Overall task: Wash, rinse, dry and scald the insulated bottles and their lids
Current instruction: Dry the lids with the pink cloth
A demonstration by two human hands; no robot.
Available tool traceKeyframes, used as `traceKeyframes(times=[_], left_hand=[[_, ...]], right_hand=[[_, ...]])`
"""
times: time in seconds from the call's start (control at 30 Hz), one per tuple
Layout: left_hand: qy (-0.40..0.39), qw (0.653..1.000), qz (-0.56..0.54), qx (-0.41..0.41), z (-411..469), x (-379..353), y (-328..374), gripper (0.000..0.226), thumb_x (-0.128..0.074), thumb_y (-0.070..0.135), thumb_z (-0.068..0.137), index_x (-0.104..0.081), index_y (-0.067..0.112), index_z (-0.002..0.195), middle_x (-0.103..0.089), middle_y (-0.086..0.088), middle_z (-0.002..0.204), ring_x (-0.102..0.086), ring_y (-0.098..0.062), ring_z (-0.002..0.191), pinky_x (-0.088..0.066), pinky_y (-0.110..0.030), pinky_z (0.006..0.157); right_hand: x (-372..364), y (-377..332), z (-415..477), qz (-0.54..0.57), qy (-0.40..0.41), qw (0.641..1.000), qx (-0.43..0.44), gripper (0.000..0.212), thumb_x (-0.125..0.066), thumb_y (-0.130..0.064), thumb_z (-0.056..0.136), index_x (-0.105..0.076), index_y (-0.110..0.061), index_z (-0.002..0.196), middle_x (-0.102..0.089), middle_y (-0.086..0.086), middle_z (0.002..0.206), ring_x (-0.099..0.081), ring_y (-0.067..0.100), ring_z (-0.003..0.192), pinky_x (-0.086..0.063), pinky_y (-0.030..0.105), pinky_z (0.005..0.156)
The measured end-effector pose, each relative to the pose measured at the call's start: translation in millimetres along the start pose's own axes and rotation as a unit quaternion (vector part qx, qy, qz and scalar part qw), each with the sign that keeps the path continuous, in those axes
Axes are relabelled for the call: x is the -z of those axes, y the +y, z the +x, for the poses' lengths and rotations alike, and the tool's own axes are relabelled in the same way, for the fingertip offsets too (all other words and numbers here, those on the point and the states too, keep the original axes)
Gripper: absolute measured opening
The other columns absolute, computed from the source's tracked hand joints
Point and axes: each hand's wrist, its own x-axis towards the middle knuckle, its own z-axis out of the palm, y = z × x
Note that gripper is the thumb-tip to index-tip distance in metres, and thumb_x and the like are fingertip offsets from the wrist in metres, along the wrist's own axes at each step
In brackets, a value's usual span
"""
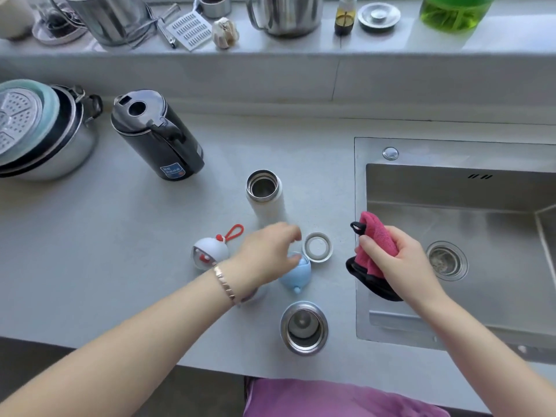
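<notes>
A white insulated bottle (265, 195) stands open and upright on the counter. A second open bottle with a steel rim (304, 328) stands near the counter's front edge. Between them lie a blue lid (297, 276), a round ring-shaped lid (317, 247) and a white lid with a red loop (210, 251). My left hand (264, 251) hovers over the blue lid with blurred, loosely bent fingers; its thumb is close to the lid. My right hand (394, 260) grips a pink cloth with a black edge (376, 236) at the sink's left rim. A pale object under my left wrist is mostly hidden.
A black electric kettle (159, 136) stands at the back left, beside stacked pots with a steamer insert (39, 130). The steel sink (451, 212) with its drain (446, 260) fills the right. The windowsill holds metal jugs, a grater, garlic and a green bottle (451, 10).
</notes>
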Motion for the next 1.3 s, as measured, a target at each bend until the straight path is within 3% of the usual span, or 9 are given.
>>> traceKeyframes(times=[0.3, 0.47, 0.63, 0.73, 0.83, 0.93, 1.03, 1.13, 1.3], left_hand=[[-0.183, 0.968, 0.128, 0.115, 37, -33, 21, 0.041, -0.064, 0.046, 0.076, -0.037, 0.019, 0.062, -0.045, 0.002, 0.064, -0.050, -0.022, 0.072, -0.032, -0.022, 0.048], [-0.122, 0.984, -0.014, 0.129, 19, 1, 26, 0.035, -0.071, 0.036, 0.071, -0.048, 0.016, 0.088, -0.045, 0.002, 0.085, -0.048, -0.016, 0.076, -0.032, -0.019, 0.050], [0.018, 0.953, -0.288, 0.090, -23, 38, 43, 0.059, -0.075, 0.014, 0.063, -0.046, 0.042, 0.106, -0.039, 0.007, 0.110, -0.053, 0.006, 0.082, -0.043, -0.002, 0.058], [0.110, 0.938, -0.328, 0.039, -38, 41, 50, 0.078, -0.083, 0.019, 0.057, -0.037, 0.044, 0.115, -0.047, 0.019, 0.109, -0.052, 0.007, 0.093, -0.043, -0.005, 0.073], [0.125, 0.909, -0.397, 0.032, -41, 41, 59, 0.067, -0.085, 0.031, 0.049, -0.049, 0.034, 0.106, -0.065, 0.016, 0.097, -0.062, -0.001, 0.088, -0.052, -0.021, 0.078], [0.115, 0.879, -0.462, 0.017, -40, 38, 70, 0.053, -0.077, 0.035, 0.044, -0.061, 0.028, 0.094, -0.072, 0.012, 0.084, -0.066, -0.001, 0.080, -0.053, -0.025, 0.074], [0.076, 0.894, -0.439, -0.042, -42, 41, 80, 0.049, -0.084, 0.011, 0.061, -0.061, 0.030, 0.100, -0.070, 0.006, 0.091, -0.062, 0.002, 0.081, -0.049, -0.016, 0.074], [0.046, 0.930, -0.355, -0.082, -45, 45, 83, 0.070, -0.087, 0.008, 0.061, -0.050, 0.041, 0.110, -0.056, 0.001, 0.112, -0.055, 0.006, 0.086, -0.040, -0.004, 0.077], [0.085, 0.934, -0.342, -0.049, -44, 36, 80, 0.081, -0.091, 0.025, 0.042, -0.047, 0.042, 0.108, -0.062, 0.014, 0.101, -0.056, 0.002, 0.098, -0.041, -0.005, 0.082]], right_hand=[[13, 11, -6, 0.031, 0.014, 0.999, -0.016, 0.008, -0.061, -0.016, 0.088, -0.062, -0.009, 0.091, -0.068, 0.013, 0.080, -0.061, 0.021, 0.071, -0.047, 0.025, 0.066], [18, 4, -5, 0.040, 0.013, 0.999, -0.007, 0.006, -0.061, -0.019, 0.088, -0.063, -0.013, 0.090, -0.069, 0.015, 0.083, -0.063, 0.022, 0.072, -0.049, 0.033, 0.074], [12, -27, -11, 0.109, -0.002, 0.993, 0.035, 0.012, -0.051, -0.022, 0.094, -0.062, -0.017, 0.095, -0.062, 0.001, 0.082, -0.057, 0.001, 0.065, -0.043, 0.006, 0.059], [7, -44, -20, 0.220, 0.003, 0.973, 0.073, 0.037, -0.042, -0.040, 0.093, -0.056, -0.021, 0.122, -0.066, -0.005, 0.107, -0.062, -0.003, 0.094, -0.048, 0.013, 0.081], [-4, -50, -35, 0.187, -0.104, 0.964, 0.161, 0.049, -0.040, -0.061, 0.084, -0.050, -0.039, 0.127, -0.064, -0.007, 0.110, -0.063, -0.002, 0.084, -0.047, 0.011, 0.059], [-15, -50, -39, 0.100, -0.149, 0.962, 0.205, 0.030, -0.043, -0.058, 0.086, -0.048, -0.059, 0.116, -0.045, -0.016, 0.136, -0.051, -0.006, 0.111, -0.044, 0.006, 0.056], [-16, -51, -33, 0.292, -0.072, 0.948, 0.103, 0.018, -0.053, -0.024, 0.093, -0.061, -0.033, 0.106, -0.068, -0.016, 0.105, -0.062, -0.005, 0.092, -0.049, 0.009, 0.071], [-11, -50, -32, 0.357, -0.037, 0.933, 0.020, 0.015, -0.053, -0.026, 0.093, -0.065, -0.031, 0.099, -0.071, -0.011, 0.094, -0.064, 0.011, 0.094, -0.052, 0.027, 0.084], [-6, -48, -46, 0.216, -0.002, 0.971, 0.097, 0.015, -0.059, -0.032, 0.089, -0.065, -0.039, 0.100, -0.068, -0.012, 0.097, -0.062, 0.000, 0.088, -0.055, 0.029, 0.073]])
